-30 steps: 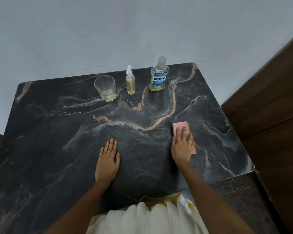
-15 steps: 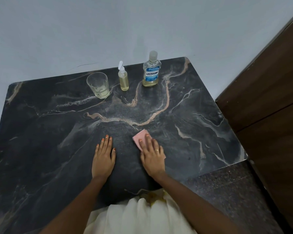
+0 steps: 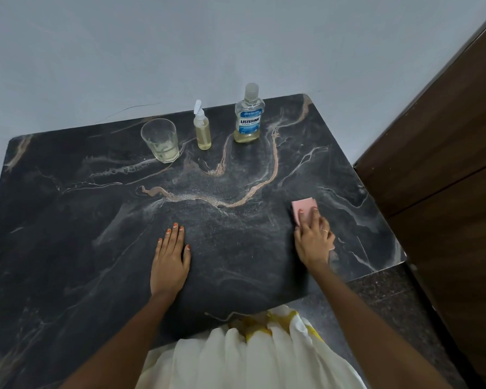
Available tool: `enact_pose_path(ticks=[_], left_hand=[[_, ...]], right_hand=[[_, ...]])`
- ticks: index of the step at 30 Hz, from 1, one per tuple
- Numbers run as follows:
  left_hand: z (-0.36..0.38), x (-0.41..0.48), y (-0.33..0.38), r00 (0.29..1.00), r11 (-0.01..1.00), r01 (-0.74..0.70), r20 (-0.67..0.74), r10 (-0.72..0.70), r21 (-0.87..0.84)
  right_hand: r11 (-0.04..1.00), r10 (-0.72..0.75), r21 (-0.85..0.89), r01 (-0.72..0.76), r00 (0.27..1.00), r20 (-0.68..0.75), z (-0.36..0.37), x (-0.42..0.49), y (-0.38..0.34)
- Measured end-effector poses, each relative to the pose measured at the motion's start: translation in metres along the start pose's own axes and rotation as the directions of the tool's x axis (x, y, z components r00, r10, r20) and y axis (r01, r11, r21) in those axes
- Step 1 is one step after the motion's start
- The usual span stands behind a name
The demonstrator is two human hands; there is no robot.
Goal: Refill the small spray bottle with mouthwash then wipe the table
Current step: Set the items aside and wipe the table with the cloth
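A small spray bottle (image 3: 202, 129) with yellowish liquid and a white nozzle stands at the back of the dark marble table (image 3: 96, 209). To its right stands the mouthwash bottle (image 3: 248, 116), capped, with a blue label. My right hand (image 3: 313, 237) presses flat on a pink cloth (image 3: 304, 206) near the table's right side; most of the cloth is under the palm. My left hand (image 3: 169, 259) rests flat on the table near the front middle, fingers together, holding nothing.
A clear glass (image 3: 160, 140) with a little pale liquid stands left of the spray bottle. A grey wall (image 3: 180, 51) backs the table. A brown wooden door (image 3: 446, 164) stands close on the right. White fabric (image 3: 250, 357) lies at the front edge.
My right hand slid the pink cloth from the right to the middle beside my left hand, then back to the right side. My left hand stayed flat in place.
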State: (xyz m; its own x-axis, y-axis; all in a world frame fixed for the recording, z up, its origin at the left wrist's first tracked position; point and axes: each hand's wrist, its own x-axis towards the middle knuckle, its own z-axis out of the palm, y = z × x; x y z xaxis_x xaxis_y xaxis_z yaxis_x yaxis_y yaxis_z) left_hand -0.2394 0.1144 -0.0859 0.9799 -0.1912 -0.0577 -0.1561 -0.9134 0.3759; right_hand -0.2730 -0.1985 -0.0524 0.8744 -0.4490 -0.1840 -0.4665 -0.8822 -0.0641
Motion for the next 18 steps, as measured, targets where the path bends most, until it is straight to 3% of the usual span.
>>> enact_pose_path(ticks=[4, 8, 12, 15, 18], left_hand=[[0.001, 0.0, -0.001, 1.0, 1.0, -0.004, 0.001, 0.004, 0.006], [0.002, 0.001, -0.001, 1.0, 1.0, 0.0, -0.002, 0.0, 0.017], [0.002, 0.0, -0.002, 1.0, 1.0, 0.002, -0.004, -0.001, 0.02], [0.001, 0.0, -0.001, 1.0, 1.0, -0.002, -0.004, 0.002, 0.025], [0.0, -0.001, -0.001, 1.0, 1.0, -0.006, -0.008, 0.006, 0.014]], right_hand=[[0.992, -0.129, 0.0, 0.129, 0.991, 0.032, 0.006, -0.02, -0.035], [0.94, -0.338, -0.008, 0.34, 0.935, 0.105, 0.015, -0.054, -0.081], [0.865, -0.488, -0.11, 0.49, 0.872, 0.049, 0.023, -0.09, -0.093], [0.862, -0.497, -0.13, 0.49, 0.867, -0.023, 0.025, -0.093, -0.075], [0.926, -0.372, -0.084, 0.368, 0.927, -0.041, 0.023, -0.086, -0.05]])
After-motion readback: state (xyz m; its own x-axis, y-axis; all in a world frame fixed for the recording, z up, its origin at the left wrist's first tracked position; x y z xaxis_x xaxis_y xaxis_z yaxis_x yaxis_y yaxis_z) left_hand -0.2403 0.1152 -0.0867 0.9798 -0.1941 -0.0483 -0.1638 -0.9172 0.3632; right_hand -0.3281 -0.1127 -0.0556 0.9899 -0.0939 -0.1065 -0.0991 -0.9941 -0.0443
